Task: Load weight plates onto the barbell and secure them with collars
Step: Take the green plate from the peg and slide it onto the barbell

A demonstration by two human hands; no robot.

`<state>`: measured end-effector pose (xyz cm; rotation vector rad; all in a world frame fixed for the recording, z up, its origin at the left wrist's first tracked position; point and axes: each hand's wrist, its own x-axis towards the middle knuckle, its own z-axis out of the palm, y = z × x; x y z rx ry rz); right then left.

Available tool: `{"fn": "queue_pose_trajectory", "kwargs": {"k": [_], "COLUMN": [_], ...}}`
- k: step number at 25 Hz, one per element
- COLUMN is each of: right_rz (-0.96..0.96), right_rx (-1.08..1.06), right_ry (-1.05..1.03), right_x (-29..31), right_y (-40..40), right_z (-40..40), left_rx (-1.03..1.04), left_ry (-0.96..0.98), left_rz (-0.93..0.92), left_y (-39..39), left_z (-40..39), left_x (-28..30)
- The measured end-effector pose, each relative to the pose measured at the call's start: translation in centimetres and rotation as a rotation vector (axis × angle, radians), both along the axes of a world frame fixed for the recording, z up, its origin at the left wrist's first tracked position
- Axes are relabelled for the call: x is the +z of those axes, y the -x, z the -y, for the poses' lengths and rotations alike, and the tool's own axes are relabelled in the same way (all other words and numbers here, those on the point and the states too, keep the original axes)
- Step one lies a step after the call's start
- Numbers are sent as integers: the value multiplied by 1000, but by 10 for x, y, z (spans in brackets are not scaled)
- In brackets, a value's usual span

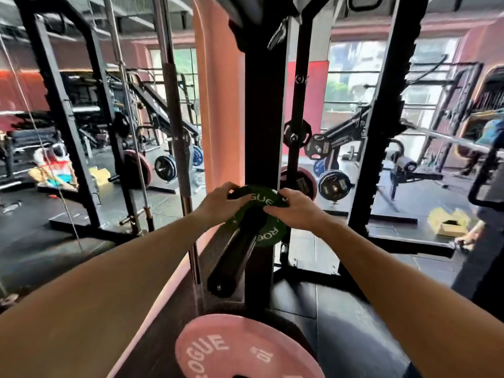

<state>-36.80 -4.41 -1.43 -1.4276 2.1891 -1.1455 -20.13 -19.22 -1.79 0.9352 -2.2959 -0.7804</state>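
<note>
- Centrally, a black rack upright (261, 110) rises through the middle of the scene, with a black storage peg (236, 257) sticking out of it toward the near side
- Nearest of all, a pink plate (245, 347) sits low at the bottom edge, below the peg
- Farther up the peg, a small green plate (257, 214) is threaded right against the upright; this is the task's thing, and it has not yet come off its storage
- On its left rim, the left hand (218, 203) curls its fingers over the top edge and grips
- On its right rim, the right hand (296, 210) does the same, fingers wrapped over the upper edge, thumb on the near face
- At far right, a bare barbell (447, 140) lies across another rack, well apart from the hands; it looks like the likely place to load
- As for risk: the plate must slide the whole length of the peg, so an uneven pull could tilt it and jam the bore
- Once clear of the tip, its weight drops into a fingertip grip; a slip would land it on the pink plate below
</note>
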Motion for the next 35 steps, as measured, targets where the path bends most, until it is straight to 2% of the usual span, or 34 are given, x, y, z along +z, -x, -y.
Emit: {"fn": "queue_pose_trajectory", "kwargs": {"k": [5, 12, 14, 18, 23, 28, 31, 35], "right_rz": [-49, -132, -126, -153, -245, -282, -264, -338], "right_rx": [-82, -158, -162, -162, -240, -330, -428, -580], "right_ry": [35, 55, 66, 77, 146, 155, 154, 114], "right_x": [-2, -5, -3, -4, 16, 52, 59, 61], "right_y": [-28, -119, -144, -182, -198, -180, -160, -133], "right_z": [-13, -61, -78, -118, -176, -281, -384, -544], "left_rx": [-74, -255, -295, -368, -420, -533, -637, -775], "left_ry": [-80, -296, -247, -78, 17, 32, 27, -46], "left_rz": [6, -89, -134, -105, -137, -196, -218, -248], "left_y": [-13, -103, -125, -160, -164, -128, -91, -40], "left_z": [-2, -57, -75, -105, -152, -245, -340, -488], "left_x": [3, -5, -5, 2, 32, 67, 73, 66]}}
